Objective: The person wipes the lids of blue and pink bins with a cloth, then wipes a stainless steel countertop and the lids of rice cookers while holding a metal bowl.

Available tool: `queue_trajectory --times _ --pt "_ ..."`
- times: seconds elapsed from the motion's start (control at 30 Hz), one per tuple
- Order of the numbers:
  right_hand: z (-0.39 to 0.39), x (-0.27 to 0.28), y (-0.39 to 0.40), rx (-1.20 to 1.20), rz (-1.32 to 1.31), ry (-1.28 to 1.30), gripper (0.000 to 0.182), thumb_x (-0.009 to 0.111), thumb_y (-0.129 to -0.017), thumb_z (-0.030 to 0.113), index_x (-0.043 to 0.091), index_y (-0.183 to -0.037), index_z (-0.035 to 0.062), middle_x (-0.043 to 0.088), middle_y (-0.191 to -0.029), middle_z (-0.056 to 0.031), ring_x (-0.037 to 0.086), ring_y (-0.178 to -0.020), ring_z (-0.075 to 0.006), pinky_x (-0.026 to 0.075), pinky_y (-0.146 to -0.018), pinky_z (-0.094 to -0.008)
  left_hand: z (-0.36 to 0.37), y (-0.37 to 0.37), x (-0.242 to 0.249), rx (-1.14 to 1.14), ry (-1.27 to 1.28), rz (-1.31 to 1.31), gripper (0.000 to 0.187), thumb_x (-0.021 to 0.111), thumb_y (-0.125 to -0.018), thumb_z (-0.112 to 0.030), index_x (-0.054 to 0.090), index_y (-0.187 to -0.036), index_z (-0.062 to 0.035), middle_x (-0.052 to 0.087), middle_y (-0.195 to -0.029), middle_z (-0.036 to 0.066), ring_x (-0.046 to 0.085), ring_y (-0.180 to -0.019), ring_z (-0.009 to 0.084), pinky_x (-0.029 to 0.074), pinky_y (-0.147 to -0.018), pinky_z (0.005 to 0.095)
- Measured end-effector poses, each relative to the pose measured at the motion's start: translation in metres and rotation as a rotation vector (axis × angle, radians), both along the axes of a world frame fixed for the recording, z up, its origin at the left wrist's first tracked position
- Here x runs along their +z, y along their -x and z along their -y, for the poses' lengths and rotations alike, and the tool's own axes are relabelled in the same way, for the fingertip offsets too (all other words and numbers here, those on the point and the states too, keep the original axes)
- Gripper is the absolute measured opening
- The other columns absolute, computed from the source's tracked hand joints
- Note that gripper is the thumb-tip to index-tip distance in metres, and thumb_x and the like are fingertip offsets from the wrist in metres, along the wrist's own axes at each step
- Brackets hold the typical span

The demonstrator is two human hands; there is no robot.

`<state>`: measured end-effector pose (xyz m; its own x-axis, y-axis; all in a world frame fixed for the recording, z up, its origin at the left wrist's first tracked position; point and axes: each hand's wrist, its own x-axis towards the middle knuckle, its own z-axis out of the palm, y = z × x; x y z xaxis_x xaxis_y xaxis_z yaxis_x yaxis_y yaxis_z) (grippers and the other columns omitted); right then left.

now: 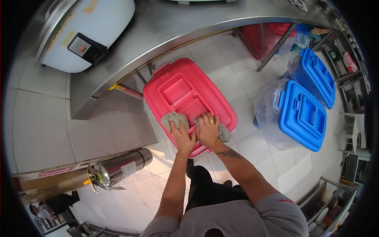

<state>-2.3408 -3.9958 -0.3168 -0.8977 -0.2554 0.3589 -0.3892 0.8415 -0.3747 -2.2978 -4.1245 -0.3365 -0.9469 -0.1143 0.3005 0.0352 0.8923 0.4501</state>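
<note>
A red plastic lid [215, 98] with recessed panels lies in front of me, on top of a bin whose body is mostly hidden. My left hand [182, 137] presses a beige-grey cloth [173, 118] onto the lid's near left part, its fingers over the cloth and its thumb apart. Beside it, my right hand [207, 129] has its fingers curled over a second grey cloth [224, 133] at the lid's near right edge. Both cloths are bunched up and touch the red surface.
Two blue-lidded bins [283, 118] with plastic bags stand to the right. A steel table [169, 17] bearing a white rice cooker [98, 23] runs across the far side. At lower left lies a silver fire extinguisher [122, 168]. Another person [59, 205] is at far lower left.
</note>
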Motion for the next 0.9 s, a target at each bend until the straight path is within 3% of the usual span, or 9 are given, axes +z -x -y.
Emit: queue_trajectory --times 0.2,0.3,0.43,0.53,0.63,0.8,0.83,0.87,0.9 --pt "0.016 0.0 0.036 -0.004 -0.026 0.0 0.035 0.061 -0.071 0.025 0.054 -0.102 0.0107 0.052 -0.108 -0.0081 0.046 -0.107 -0.0258 0.03 -0.091 -0.0481 0.016 0.037 0.001 0.005 0.016 0.028 0.072 0.068 -0.072 -0.023 0.032 -0.128 0.0064 0.015 -0.137 0.037 0.02 -0.125 0.0517 0.019 -0.102 0.0552" --pt "0.028 0.0 0.056 -0.012 -0.038 -0.011 0.033 0.061 -0.072 0.025 0.054 -0.101 0.0105 0.052 -0.107 -0.0083 0.047 -0.107 -0.0257 0.03 -0.091 -0.0483 0.029 0.06 -0.004 0.006 0.012 -0.015 0.073 0.068 -0.072 -0.027 0.034 -0.129 0.0018 0.016 -0.137 0.036 0.02 -0.126 0.0497 0.022 -0.097 0.059" --pt "0.047 -0.004 0.091 -0.012 0.034 -0.013 0.037 0.061 -0.073 0.027 0.053 -0.105 0.0097 0.05 -0.108 -0.0091 0.043 -0.111 -0.0269 0.027 -0.094 -0.0507 0.048 0.096 -0.01 0.009 0.038 -0.052 0.075 0.068 -0.072 -0.027 0.032 -0.131 0.0005 0.015 -0.138 0.034 0.021 -0.127 0.0484 0.023 -0.098 0.0572" --pt "0.064 -0.004 0.122 -0.038 -0.074 0.02 0.028 0.06 -0.073 0.026 0.054 -0.096 0.0103 0.053 -0.099 -0.009 0.048 -0.105 -0.0267 0.031 -0.091 -0.0497 0.066 0.129 -0.013 0.018 0.048 -0.052 0.076 0.068 -0.072 -0.028 0.031 -0.133 -0.0005 0.015 -0.139 0.033 0.021 -0.128 0.0474 0.023 -0.099 0.0557" --pt "0.084 -0.009 0.157 -0.063 -0.089 0.033 0.027 0.058 -0.075 0.027 0.054 -0.096 0.0103 0.053 -0.099 -0.0093 0.048 -0.105 -0.0268 0.031 -0.092 -0.0504 0.084 0.167 -0.014 0.028 0.048 -0.06 0.075 0.068 -0.073 -0.029 0.031 -0.133 -0.0023 0.015 -0.14 0.03 0.022 -0.128 0.0465 0.024 -0.099 0.055" --pt "0.125 -0.017 0.223 -0.104 -0.069 0.051 0.027 0.055 -0.078 0.028 0.055 -0.098 0.0098 0.054 -0.103 -0.0092 0.047 -0.108 -0.027 0.031 -0.094 -0.0505 0.123 0.238 -0.011 0.064 0.058 0.05 0.076 0.066 -0.075 -0.034 0.029 -0.135 -0.0061 0.015 -0.142 0.027 0.022 -0.129 0.0438 0.025 -0.101 0.0527" --pt "0.135 -0.017 0.239 -0.124 -0.117 0.116 0.025 0.053 -0.079 0.028 0.059 -0.094 0.0092 0.056 -0.098 -0.009 0.049 -0.107 -0.0276 0.031 -0.095 -0.0498 0.133 0.254 -0.016 0.075 0.055 0.075 0.077 0.066 -0.075 -0.035 0.027 -0.137 -0.0081 0.014 -0.143 0.026 0.021 -0.13 0.0428 0.025 -0.101 0.0523" --pt "0.141 -0.018 0.254 -0.098 -0.018 0.077 0.025 0.052 -0.079 0.027 0.06 -0.095 0.0092 0.058 -0.098 -0.0091 0.049 -0.107 -0.0272 0.031 -0.095 -0.0498 0.145 0.269 -0.021 0.09 0.049 0.105 0.078 0.065 -0.076 -0.035 0.025 -0.138 -0.0101 0.012 -0.144 0.024 0.019 -0.131 0.0418 0.026 -0.101 0.052" --pt "0.146 -0.012 0.267 -0.064 0.084 0.037 0.025 0.051 -0.08 0.027 0.061 -0.095 0.0091 0.059 -0.098 -0.0092 0.049 -0.107 -0.0269 0.031 -0.095 -0.0497 0.157 0.284 -0.023 0.071 0.073 0.14 0.068 0.062 -0.078 -0.04 0.035 -0.134 -0.0116 0.028 -0.139 0.023 0.027 -0.128 0.0401 0.027 -0.101 0.052"
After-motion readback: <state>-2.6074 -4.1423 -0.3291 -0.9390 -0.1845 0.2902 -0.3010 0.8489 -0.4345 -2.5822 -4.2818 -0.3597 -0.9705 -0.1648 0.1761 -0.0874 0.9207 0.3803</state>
